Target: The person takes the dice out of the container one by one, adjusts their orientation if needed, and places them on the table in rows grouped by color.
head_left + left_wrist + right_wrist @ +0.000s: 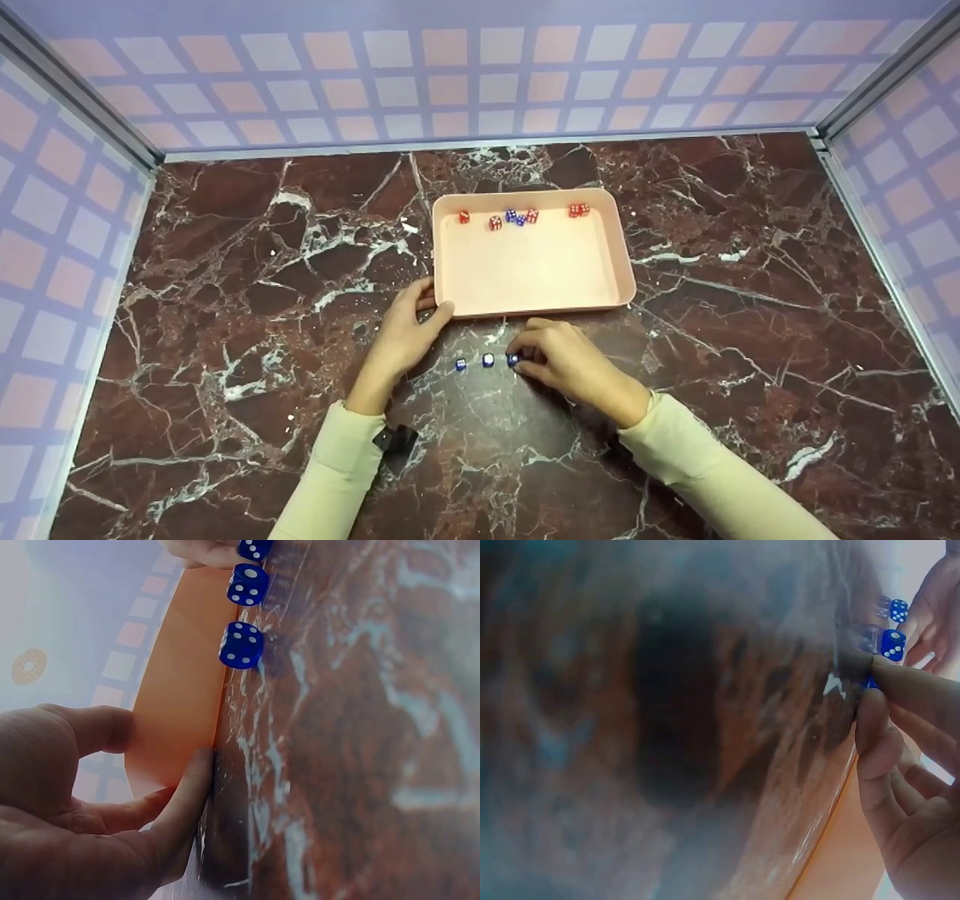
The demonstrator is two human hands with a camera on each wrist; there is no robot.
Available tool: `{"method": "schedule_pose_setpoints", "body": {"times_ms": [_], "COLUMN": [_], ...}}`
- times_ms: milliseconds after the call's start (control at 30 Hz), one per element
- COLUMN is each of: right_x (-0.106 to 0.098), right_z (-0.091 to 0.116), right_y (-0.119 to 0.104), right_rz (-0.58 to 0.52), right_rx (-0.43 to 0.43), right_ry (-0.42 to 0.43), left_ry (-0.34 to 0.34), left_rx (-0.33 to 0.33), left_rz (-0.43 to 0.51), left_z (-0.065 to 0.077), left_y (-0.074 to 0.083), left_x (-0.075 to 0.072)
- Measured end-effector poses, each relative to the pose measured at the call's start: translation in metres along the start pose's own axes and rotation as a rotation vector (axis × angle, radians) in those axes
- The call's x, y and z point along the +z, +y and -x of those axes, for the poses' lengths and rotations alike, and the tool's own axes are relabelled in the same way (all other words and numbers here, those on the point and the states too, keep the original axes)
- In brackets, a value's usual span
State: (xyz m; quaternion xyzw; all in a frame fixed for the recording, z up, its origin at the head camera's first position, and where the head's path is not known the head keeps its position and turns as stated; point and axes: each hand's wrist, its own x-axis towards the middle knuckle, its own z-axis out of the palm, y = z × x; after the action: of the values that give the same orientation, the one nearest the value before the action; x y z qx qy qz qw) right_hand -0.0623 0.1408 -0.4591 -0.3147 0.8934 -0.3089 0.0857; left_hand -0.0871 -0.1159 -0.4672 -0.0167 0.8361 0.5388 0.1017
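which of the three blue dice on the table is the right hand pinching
The rightmost blue die, at the end of the row nearest the right hand. The middle die and left die sit untouched, apart from both hands.

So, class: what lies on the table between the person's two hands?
In the head view, two blue dice sit in a row between the left hand and the right hand, which pinches a third die.

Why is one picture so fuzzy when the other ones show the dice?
Right wrist view: the marble table sits too close, so it smears; only the blue dice look sharp. Left wrist view: dice crisp, the left hand soft. Head view: evenly lit and clear, with the pink tray sharp.
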Motion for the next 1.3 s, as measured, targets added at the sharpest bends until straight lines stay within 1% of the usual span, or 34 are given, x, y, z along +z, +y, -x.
{"method": "schedule_pose_setpoints", "body": {"times_ms": [133,267,567,767,1000,1133,1300], "right_x": [0.0002,0.0008,0.0035,0.0037,0.004,0.0039,-0.0003], "right_z": [0.0006,0.0008,0.0001,0.0024,0.0023,0.0012,0.0009], "right_y": [-0.0013,-0.0013,-0.0024,-0.0033,-0.0031,-0.0023,-0.0036], "right_rz": [0.007,-0.002,-0.023,-0.014,0.005,0.018,0.02], "right_rx": [-0.007,0.003,0.008,0.011,0.001,-0.021,-0.039], "right_ry": [0.013,0.018,0.021,0.03,0.04,0.049,0.015], "left_ry": [0.008,0.013,0.015,0.014,0.011,0.009,0.009], "left_rx": [0.006,0.018,-0.014,-0.011,-0.003,0.002,0.002], "left_rz": [0.005,0.001,-0.003,0.012,0.017,0.021,0.017], "left_z": [0.0004,0.0001,0.001,0.0009,0.002,0.002,0.0033], "left_y": [0.0006,0.0006,0.0005,0.0024,0.0029,0.0034,0.0042], "left_x": [0.0001,0.0008,-0.0004,0.0006,-0.0001,-0.0004,-0.0012]}}
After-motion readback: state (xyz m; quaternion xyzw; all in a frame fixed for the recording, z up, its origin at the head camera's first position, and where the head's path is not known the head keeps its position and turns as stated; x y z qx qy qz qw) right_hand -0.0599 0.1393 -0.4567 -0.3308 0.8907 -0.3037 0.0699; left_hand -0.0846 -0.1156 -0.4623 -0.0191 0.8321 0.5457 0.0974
